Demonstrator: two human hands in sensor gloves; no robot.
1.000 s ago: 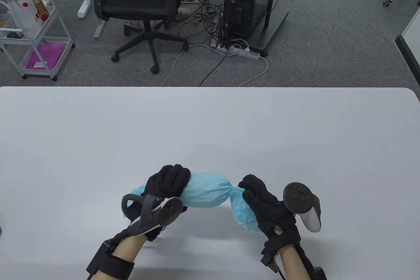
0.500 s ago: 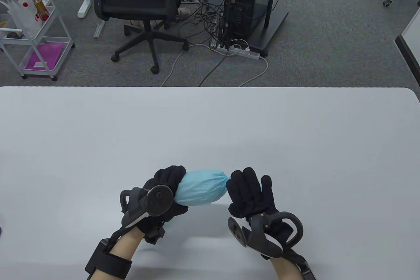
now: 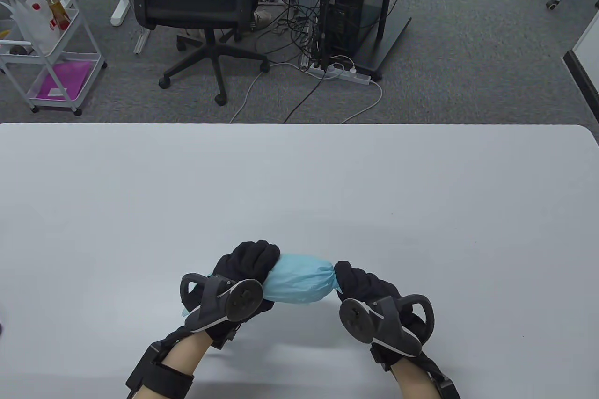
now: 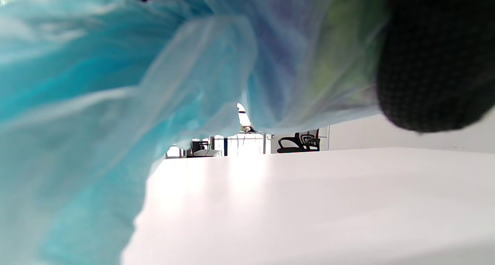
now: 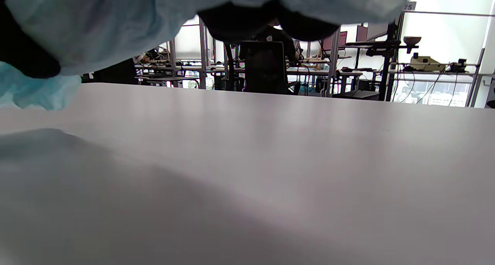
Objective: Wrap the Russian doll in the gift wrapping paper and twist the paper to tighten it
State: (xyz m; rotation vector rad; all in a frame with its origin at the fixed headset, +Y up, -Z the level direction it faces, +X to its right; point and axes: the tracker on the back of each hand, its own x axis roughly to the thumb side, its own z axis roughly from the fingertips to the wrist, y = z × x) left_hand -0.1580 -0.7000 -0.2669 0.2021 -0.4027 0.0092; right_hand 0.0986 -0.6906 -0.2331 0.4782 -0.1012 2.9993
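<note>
- Wrapped Russian doll (image 3: 299, 282): bundled in light blue gift wrapping paper (image 4: 96, 102), held lengthwise left to right just above the near-centre of the white counter (image 3: 299, 184); doll itself hidden under paper.
- Left hand (image 3: 243, 272): fingers (image 3: 255, 254) curled over the left end of the bundle, clamped on paper; loose paper spilling below the palm, seen close in left wrist view.
- Right hand (image 3: 369, 291): fingers (image 3: 348, 275) bunched tight around the gathered paper at the right end, where the twist narrows.
- Tracker (image 3: 224, 303) strapped on back of left hand; a second on the right.
- Far of counter: black office chair (image 3: 196, 1), computer tower (image 3: 348, 1), white cart (image 3: 47, 53) on grey carpet.
</note>
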